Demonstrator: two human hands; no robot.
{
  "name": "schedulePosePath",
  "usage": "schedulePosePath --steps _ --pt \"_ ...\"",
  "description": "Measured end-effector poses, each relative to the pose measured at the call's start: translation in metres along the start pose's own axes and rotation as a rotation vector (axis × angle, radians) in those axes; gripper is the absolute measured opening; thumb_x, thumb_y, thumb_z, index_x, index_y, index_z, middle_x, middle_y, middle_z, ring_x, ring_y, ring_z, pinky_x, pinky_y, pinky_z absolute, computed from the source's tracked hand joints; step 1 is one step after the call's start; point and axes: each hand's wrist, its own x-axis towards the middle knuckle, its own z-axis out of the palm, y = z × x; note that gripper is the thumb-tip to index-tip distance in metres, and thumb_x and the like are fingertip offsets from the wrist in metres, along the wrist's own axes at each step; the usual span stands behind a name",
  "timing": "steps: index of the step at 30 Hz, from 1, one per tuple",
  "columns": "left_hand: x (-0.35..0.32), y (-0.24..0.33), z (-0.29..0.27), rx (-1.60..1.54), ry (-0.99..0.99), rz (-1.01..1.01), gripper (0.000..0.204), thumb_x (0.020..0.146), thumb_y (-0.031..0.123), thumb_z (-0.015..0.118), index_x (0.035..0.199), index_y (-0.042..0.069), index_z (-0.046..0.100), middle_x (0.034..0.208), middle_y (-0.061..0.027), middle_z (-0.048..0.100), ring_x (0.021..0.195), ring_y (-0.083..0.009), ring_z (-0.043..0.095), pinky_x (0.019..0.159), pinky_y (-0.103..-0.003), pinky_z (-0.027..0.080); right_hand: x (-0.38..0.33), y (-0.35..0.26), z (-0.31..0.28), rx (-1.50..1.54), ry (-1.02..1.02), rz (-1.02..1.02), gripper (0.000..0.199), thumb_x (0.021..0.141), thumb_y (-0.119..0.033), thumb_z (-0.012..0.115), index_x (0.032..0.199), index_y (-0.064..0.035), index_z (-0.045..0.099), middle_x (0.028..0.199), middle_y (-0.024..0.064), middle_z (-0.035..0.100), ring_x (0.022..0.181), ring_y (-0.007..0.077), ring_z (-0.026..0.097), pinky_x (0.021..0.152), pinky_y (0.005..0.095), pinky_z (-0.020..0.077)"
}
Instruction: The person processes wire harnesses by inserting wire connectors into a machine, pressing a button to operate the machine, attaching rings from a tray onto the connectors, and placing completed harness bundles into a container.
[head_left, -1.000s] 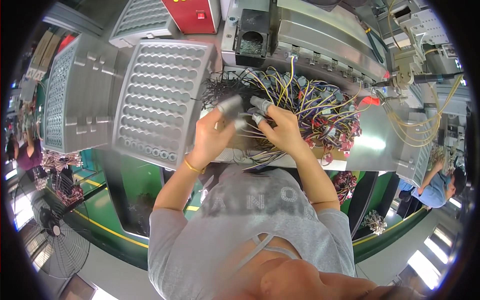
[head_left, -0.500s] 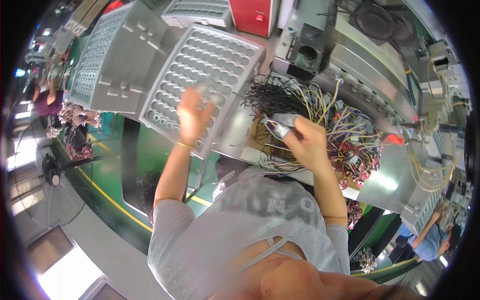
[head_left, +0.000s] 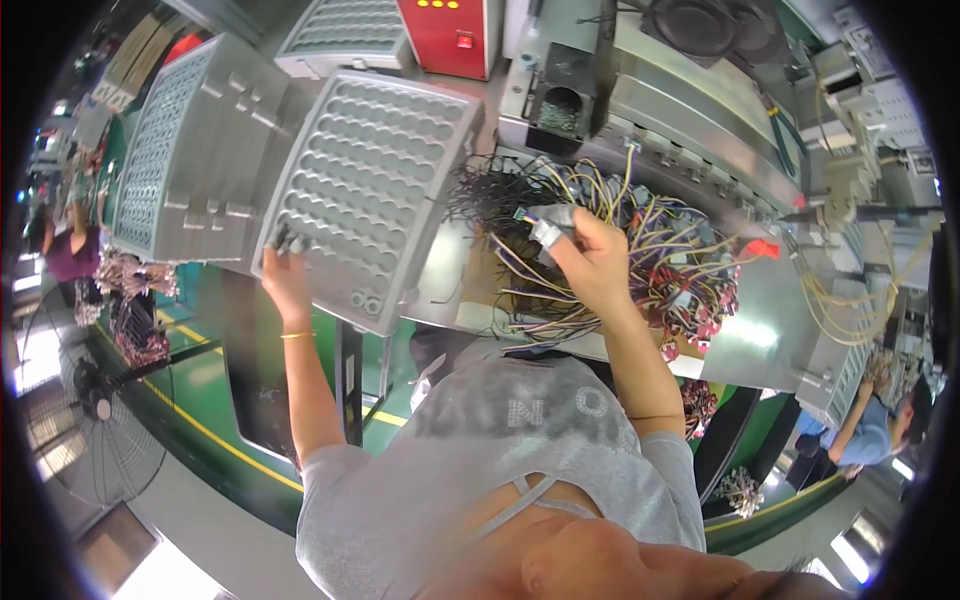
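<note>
Left hand (head_left: 285, 270) up at the lower-left corner of the grey perforated tray (head_left: 375, 190), fingertips (head_left: 280, 243) pinched on something small and dark right at the tray's edge; too tiny to make out what exactly. Thin yellow bracelet (head_left: 296, 335) on that wrist. Right hand (head_left: 595, 260) over on the bundle of multicoloured wires (head_left: 640, 250), closed around a few grey connector plugs (head_left: 548, 228) with the leads trailing off into the pile. Hands well apart, tray to the left, wire heap to the right, both sitting on the metal workbench (head_left: 745, 330). Tray tilted, leaning up against a second grey tray (head_left: 175, 160) further left. Red control box (head_left: 450, 35) just behind the tray's top edge. Standing fan (head_left: 85, 400) down on the floor at far left. Another person in blue (head_left: 865, 430) working at the far right, nowhere near these hands.
</note>
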Motion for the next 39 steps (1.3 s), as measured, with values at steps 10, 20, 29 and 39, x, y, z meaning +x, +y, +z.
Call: schedulePosePath --steps 10,20,29,39 --pt "-0.07 0.196 0.075 -1.197 -0.944 -0.211 0.036 0.079 -0.003 0.058 0.114 0.0 0.051 0.102 -0.006 0.059 0.081 -0.0085 0.056 0.062 -0.021 0.048 -0.009 -0.012 -0.001 -0.052 0.056 -0.055 0.008 0.075 -0.002 0.058 0.083 0.0001 0.061 0.062 -0.005 0.052 0.055 0.0002 0.042 0.046 0.0172 0.0325" --pt "-0.072 0.214 0.071 -1.178 -0.993 -0.212 0.037 0.079 -0.005 0.057 0.115 -0.001 0.05 0.109 -0.0068 0.056 0.091 -0.0106 0.054 0.072 -0.023 0.047 -0.009 -0.017 -0.008 -0.134 0.06 -0.128 0.006 0.069 -0.003 0.062 0.068 -0.0007 0.056 0.056 -0.0012 0.052 0.05 0.0036 0.043 0.045 0.0203 0.0353" --pt "-0.072 0.223 0.078 -0.952 -0.851 0.059 0.026 0.075 -0.007 0.058 0.101 -0.003 0.06 0.096 -0.0061 0.062 0.086 -0.0119 0.057 0.074 -0.024 0.046 -0.009 -0.024 -0.019 -0.352 -0.1 -0.211 0.011 0.065 -0.003 0.06 0.063 -0.0015 0.049 0.049 0.0027 0.042 0.043 0.008 0.039 0.041 0.0248 0.0313" --pt "-0.083 0.243 0.095 -1.276 -1.029 -0.41 0.026 0.079 0.004 0.058 0.105 0.001 0.057 0.103 -0.0052 0.059 0.069 -0.0084 0.055 0.055 -0.021 0.046 -0.017 -0.004 -0.034 0.3 -0.122 0.21 0.017 0.076 -0.006 0.057 0.092 -0.0029 0.058 0.065 -0.0037 0.054 0.056 0.0025 0.047 0.05 0.0181 0.0366"
